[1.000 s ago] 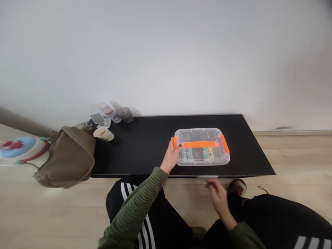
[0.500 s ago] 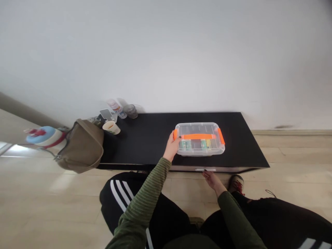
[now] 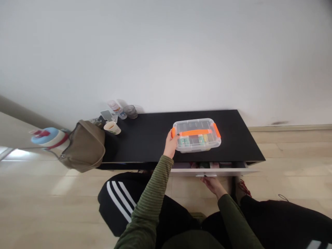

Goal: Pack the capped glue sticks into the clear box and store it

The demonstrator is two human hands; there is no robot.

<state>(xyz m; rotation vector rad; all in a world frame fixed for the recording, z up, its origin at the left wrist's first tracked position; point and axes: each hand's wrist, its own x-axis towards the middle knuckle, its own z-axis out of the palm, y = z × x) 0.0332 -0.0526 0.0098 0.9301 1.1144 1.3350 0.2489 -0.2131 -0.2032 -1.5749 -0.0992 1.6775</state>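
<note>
A clear plastic storage box (image 3: 195, 147) with an orange carry handle and orange side latches rests on the black cabinet top (image 3: 147, 138). Small green, white and yellow items show through its lid. My left hand (image 3: 171, 143) is closed on the box's left end, over the latch. Below the cabinet's front edge a white-fronted drawer (image 3: 233, 171) stands partly pulled out, with several items inside that I cannot make out. My right hand (image 3: 213, 184) has its fingers hooked on the drawer handle (image 3: 202, 175) from below.
At the cabinet's left end sits a brown bag (image 3: 89, 145) beside a blue-lidded bottle (image 3: 52, 138). Near it are a paper cup (image 3: 112, 128) with a drink, a grey glass (image 3: 130, 111), a spray can (image 3: 117, 109) and a phone-like slab (image 3: 107, 115). My knees flank the drawer.
The drawer has come out toward me, with my right hand at its handle. The box has turned slightly on the cabinet top, my left hand still on it.
</note>
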